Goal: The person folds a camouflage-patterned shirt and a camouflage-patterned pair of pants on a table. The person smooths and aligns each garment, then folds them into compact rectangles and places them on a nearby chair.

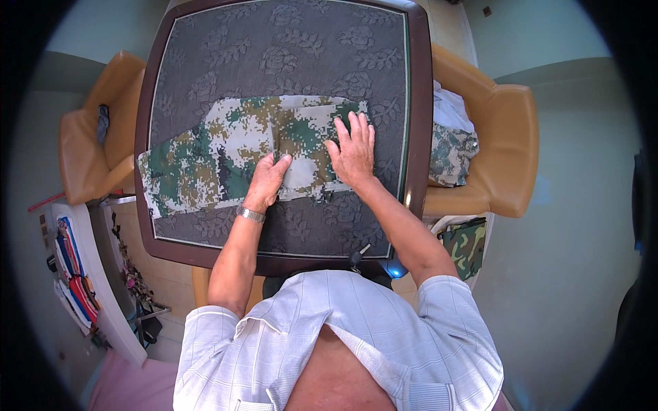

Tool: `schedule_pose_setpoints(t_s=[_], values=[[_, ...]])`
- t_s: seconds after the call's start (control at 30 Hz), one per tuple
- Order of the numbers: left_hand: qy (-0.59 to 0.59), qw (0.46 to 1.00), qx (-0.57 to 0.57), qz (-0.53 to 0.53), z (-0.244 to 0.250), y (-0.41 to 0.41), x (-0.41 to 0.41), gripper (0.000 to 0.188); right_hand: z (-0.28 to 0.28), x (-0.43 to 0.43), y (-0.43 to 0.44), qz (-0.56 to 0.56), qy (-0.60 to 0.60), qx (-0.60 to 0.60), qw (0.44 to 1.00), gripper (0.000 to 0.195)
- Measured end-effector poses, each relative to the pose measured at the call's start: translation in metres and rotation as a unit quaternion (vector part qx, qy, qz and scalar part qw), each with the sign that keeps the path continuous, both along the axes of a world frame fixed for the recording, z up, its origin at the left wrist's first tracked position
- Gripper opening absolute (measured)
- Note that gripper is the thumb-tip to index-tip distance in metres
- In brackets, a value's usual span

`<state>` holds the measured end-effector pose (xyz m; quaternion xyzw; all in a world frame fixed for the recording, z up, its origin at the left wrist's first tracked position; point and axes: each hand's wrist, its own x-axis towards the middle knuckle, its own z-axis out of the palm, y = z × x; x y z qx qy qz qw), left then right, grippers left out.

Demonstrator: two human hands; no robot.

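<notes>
A digital-camouflage garment (pixel 241 138) lies folded across the dark floral cloth top of a table, its narrower part reaching the left edge. My left hand (pixel 267 179), with a metal watch on the wrist, grips the garment's near edge at about its middle, thumb on top and fingers hidden beneath. Flat on the right part of the garment rests my right hand (pixel 353 150), its fingers spread and pointing away from me. Which kind of garment it is I cannot tell.
A key (pixel 359 255) lies by the table's near edge (pixel 205 255). Tan chairs stand at the left (pixel 103 133) and right (pixel 506 149); the right one bears camouflage (pixel 452 156) and white clothes (pixel 452 108). Folded clothes (pixel 77 277) sit on a shelf at the lower left.
</notes>
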<state>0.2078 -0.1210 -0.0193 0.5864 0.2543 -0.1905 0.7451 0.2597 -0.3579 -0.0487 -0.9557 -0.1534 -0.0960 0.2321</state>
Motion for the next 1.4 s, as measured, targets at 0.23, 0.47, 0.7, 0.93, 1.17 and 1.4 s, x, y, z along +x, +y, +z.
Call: schedule_pose_setpoints(t_s=[0.23, 0.47, 0.7, 0.93, 1.17, 1.4], values=[[0.001, 0.999, 0.035, 0.020, -0.018, -0.002, -0.007, 0.025, 0.000, -0.009, 0.009, 0.016, 0.002, -0.013, 1.000, 0.064], [-0.007, 0.998, 0.018, 0.067, -0.029, 0.000, -0.015, 0.016, -0.005, -0.005, 0.007, 0.026, 0.008, -0.027, 0.999, 0.066], [-0.040, 0.987, 0.026, 0.154, -0.040, -0.006, -0.019, 0.020, 0.002, 0.003, 0.016, 0.015, -0.012, 0.002, 1.000, 0.066], [-0.037, 0.983, 0.097, 0.151, -0.045, -0.007, -0.019, 0.012, -0.001, 0.001, 0.028, 0.035, 0.019, -0.052, 0.998, 0.063], [-0.031, 0.970, 0.222, 0.092, -0.018, 0.020, -0.061, 0.034, -0.010, 0.003, 0.027, 0.036, 0.012, -0.075, 0.996, 0.063], [-0.174, 0.677, 0.680, 0.222, 0.010, 0.203, -0.139, 0.026, -0.013, 0.002, 0.027, 0.039, -0.019, -0.088, 0.995, 0.063]])
